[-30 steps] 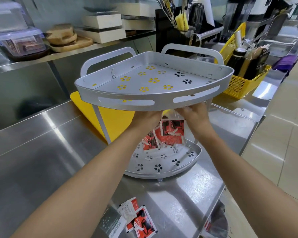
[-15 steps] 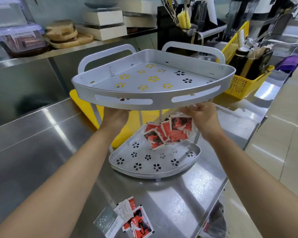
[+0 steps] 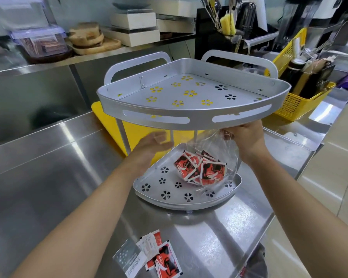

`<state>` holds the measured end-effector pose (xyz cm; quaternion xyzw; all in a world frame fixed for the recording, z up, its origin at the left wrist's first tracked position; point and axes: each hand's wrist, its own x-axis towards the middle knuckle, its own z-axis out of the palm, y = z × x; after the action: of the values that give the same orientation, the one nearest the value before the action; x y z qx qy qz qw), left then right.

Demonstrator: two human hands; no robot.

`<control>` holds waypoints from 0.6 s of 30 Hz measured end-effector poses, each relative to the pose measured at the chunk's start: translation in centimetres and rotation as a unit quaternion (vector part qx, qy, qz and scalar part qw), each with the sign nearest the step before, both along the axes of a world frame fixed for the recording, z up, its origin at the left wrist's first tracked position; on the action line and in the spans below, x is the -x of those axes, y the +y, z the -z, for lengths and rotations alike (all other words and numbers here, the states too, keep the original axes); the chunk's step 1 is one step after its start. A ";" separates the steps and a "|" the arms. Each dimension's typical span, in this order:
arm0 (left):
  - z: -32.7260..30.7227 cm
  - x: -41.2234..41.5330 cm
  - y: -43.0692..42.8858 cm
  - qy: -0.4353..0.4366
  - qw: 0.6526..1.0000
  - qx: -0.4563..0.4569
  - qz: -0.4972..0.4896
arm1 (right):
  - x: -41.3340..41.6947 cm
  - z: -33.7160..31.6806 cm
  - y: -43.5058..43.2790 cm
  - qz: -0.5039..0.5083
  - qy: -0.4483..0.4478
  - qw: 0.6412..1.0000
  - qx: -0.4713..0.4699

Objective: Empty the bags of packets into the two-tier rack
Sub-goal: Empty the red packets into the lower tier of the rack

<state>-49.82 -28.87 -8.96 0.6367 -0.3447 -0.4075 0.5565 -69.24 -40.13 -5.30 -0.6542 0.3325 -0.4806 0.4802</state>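
1. Your right hand [image 3: 247,137] is pinched closed on the top of a clear plastic bag [image 3: 215,157], just under the front rim of the rack's upper tier [image 3: 189,93].
2. The bag hangs down from that grip between the two tiers, and its bottom reaches the lower tier [image 3: 169,189].
3. Red and white packets [image 3: 201,169] sit bunched in the bottom of the bag, over the right half of the lower tier; whether any lie loose on the tier itself you cannot tell.
4. Your left hand [image 3: 151,145] is open, palm turned up and fingers spread, holding nothing. It sits to the left of the bag, between the tiers, and is blurred.
5. The upper tier holds nothing.
6. The two-tier rack [image 3: 181,121] stands on the steel table [image 3: 54,169], with a yellow board [image 3: 111,119] behind it.
7. Near the table's front edge, well apart from the rack, a few loose packets [image 3: 155,255] lie in a small overlapping pile.
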 end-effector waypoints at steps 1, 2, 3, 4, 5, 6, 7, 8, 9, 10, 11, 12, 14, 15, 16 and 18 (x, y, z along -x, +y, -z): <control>0.8 0.3 0.2 -0.024 0.999 -0.017 -0.014 | 0.2 0.2 -0.2 0.002 -0.004 1.000 0.002; 1.5 0.6 0.1 -0.035 0.998 -0.030 -0.044 | 0.2 0.3 -0.3 0.006 -0.001 1.000 0.005; 2.0 0.6 -0.1 -0.030 0.996 -0.022 -0.079 | 0.2 0.5 -0.5 0.010 0.010 1.000 0.012; 2.2 0.6 -0.4 -0.018 0.994 -0.006 -0.107 | 0.2 0.6 -0.6 0.008 0.018 1.000 0.014; 1.9 0.7 -0.8 -0.010 0.991 0.003 -0.131 | 0.2 0.9 -0.8 -0.004 0.014 1.000 0.005; 1.5 1.0 -0.9 -0.005 0.988 0.015 -0.151 | 0.2 1.2 -0.8 -0.020 0.007 1.000 -0.014; 1.2 1.1 -1.1 0.004 0.986 0.035 -0.165 | 0.1 1.6 -0.8 -0.027 0.014 0.999 -0.039; 0.8 1.0 -1.2 0.025 0.982 0.054 -0.178 | 0.2 2.3 -0.8 -0.016 0.047 0.997 -0.060; 0.6 0.9 -1.2 0.047 0.979 0.072 -0.186 | 0.3 3.1 -0.7 -0.002 0.091 0.992 -0.089; 0.3 0.7 -1.0 0.067 0.977 0.079 -0.188 | 0.5 4.0 -0.3 0.001 0.124 0.984 -0.128; 0.1 0.5 -0.9 0.076 0.976 0.085 -0.187 | 0.7 4.9 0.0 -0.006 0.141 0.977 -0.162; -0.1 0.5 -0.8 0.077 0.976 0.086 -0.187 | 0.8 5.6 0.3 -0.009 0.144 0.973 -0.180; -0.5 0.4 -0.7 0.063 0.974 0.092 -0.197 | 1.1 6.5 0.4 0.007 0.105 0.979 -0.174; -0.8 0.3 -0.8 0.046 0.971 0.100 -0.210 | 1.0 6.4 0.3 0.021 0.075 0.984 -0.159; -1.1 0.3 -0.9 0.024 0.968 0.111 -0.225 | 0.9 6.0 0.1 0.034 0.054 0.989 -0.135; -1.8 0.1 -1.1 -0.015 0.957 0.137 -0.256 | 0.6 5.2 -0.5 0.036 0.033 0.996 -0.081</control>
<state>-49.93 -29.97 -7.18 0.6273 -0.2312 -0.1904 0.7189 -69.82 -40.67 -10.50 -0.6162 0.4089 -0.4474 0.5029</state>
